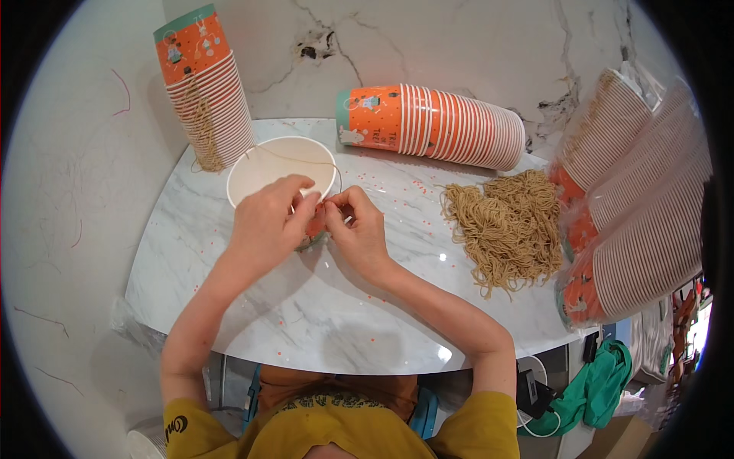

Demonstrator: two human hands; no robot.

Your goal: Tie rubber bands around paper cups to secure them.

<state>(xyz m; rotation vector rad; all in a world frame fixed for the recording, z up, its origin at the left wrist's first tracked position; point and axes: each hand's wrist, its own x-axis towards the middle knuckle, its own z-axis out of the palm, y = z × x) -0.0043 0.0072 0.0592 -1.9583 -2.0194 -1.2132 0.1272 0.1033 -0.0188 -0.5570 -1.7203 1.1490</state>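
Observation:
A paper cup (279, 164), white inside and orange outside, lies tilted on the marble table (306, 306) with its mouth facing me. My left hand (267, 222) grips its side near the rim. My right hand (358, 229) pinches a thin tan cord (298, 157) at the cup's edge; the cord arcs over the cup's mouth. Fingertips of both hands meet at the rim. The cup's orange wall is mostly hidden under my hands.
A stack of orange cups (205, 84) stands at the back left with cord hanging from it. Another stack (436, 124) lies on its side behind. A pile of tan cords (508, 226) sits right. Bagged cup stacks (638, 222) crowd the right edge.

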